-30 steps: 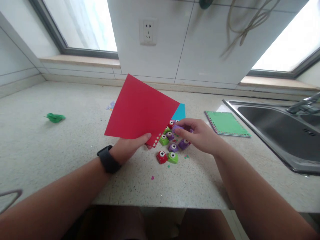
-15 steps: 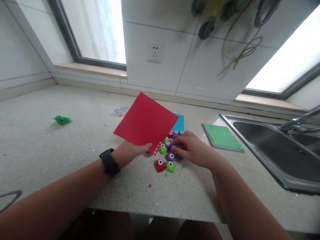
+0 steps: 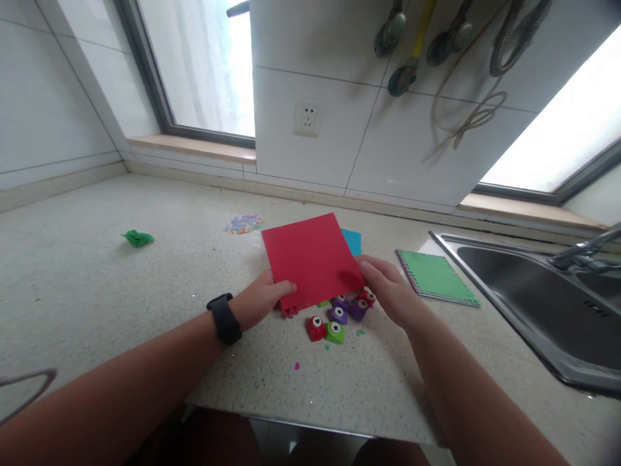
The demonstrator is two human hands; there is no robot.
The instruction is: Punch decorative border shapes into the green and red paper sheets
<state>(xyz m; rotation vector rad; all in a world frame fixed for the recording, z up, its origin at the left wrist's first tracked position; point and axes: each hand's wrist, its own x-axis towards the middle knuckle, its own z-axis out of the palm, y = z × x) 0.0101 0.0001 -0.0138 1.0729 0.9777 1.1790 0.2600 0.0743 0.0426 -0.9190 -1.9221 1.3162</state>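
Note:
My left hand (image 3: 259, 298) is closed on the lower left corner of a red sheet of paper (image 3: 313, 259), thumb on top. Small cut-outs line the sheet's lower edge near that thumb. At the right edge of the paper, my right hand (image 3: 388, 288) is closed with its fingertips on the sheet; whether it also holds a punch is hidden. Below the paper stand several small craft punches: a red one (image 3: 316, 327) with a heart mark, a green one (image 3: 334, 332) and purple ones (image 3: 338, 315). The sheet covers part of the group.
A blue sheet (image 3: 352, 241) shows behind the red paper. Paper bits (image 3: 244, 224) lie in a pile at the back; a crumpled green piece (image 3: 138, 238) is at left. On the right are a green sheet with punched edges (image 3: 439, 277) and a sink (image 3: 519, 304).
The red paper has turned and come down over the punches, hiding several. My right hand has moved from among the punches to the paper's right edge. The camera view has tilted up slightly.

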